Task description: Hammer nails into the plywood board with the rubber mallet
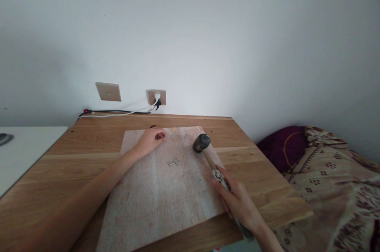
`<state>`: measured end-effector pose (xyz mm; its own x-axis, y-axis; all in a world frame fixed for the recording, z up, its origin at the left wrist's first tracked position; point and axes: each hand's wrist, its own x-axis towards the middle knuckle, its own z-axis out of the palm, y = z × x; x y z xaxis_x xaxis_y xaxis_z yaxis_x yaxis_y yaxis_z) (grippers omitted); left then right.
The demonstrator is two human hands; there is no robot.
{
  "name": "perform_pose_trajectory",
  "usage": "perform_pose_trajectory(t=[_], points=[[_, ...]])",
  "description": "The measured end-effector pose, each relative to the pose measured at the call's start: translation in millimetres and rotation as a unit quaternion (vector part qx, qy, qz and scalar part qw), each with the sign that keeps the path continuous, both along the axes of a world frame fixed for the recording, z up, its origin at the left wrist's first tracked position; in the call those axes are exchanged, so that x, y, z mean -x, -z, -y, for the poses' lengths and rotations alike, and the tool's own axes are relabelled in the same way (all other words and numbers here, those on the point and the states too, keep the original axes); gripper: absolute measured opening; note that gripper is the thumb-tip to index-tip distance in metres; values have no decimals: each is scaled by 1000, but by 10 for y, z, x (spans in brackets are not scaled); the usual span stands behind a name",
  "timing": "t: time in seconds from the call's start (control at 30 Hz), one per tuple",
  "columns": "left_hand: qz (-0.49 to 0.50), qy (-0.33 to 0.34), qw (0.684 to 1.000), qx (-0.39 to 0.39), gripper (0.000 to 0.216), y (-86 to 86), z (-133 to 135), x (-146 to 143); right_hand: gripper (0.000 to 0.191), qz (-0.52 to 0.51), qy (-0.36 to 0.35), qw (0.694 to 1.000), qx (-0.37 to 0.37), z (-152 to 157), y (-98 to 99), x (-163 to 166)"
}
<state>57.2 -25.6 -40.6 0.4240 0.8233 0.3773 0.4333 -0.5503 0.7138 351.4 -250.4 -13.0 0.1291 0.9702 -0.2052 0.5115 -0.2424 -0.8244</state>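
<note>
My right hand [236, 196] grips hammer [218, 175] low, leaving its head [201, 143] free; left hand [151, 141] curls over board [157, 200], contents hidden; nails [174, 162] within reach.

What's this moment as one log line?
left hand: curled near far edge of board | right hand: gripping mallet | metal fasteners: lying on board

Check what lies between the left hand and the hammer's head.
In the head view, between the left hand and the hammer's head shows pale board with tiny things, too small to identify. Loose nails lie nearer the camera.
</note>
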Motion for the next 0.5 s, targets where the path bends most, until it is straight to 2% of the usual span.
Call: perform_pose_trajectory(t=[0.1,0.27,0.5], points=[[6,-7,1000,17,7,8,-9,-2,74,11,-18,1000,-10,-102,-109,142],[11,-6,999,38,22,18,-4,4,60,25,-87,995,-40,-436,-288,491],[5,-29,999,42,25,55,-25,12,52,78,-121,986,-89,-732,-224,759]])
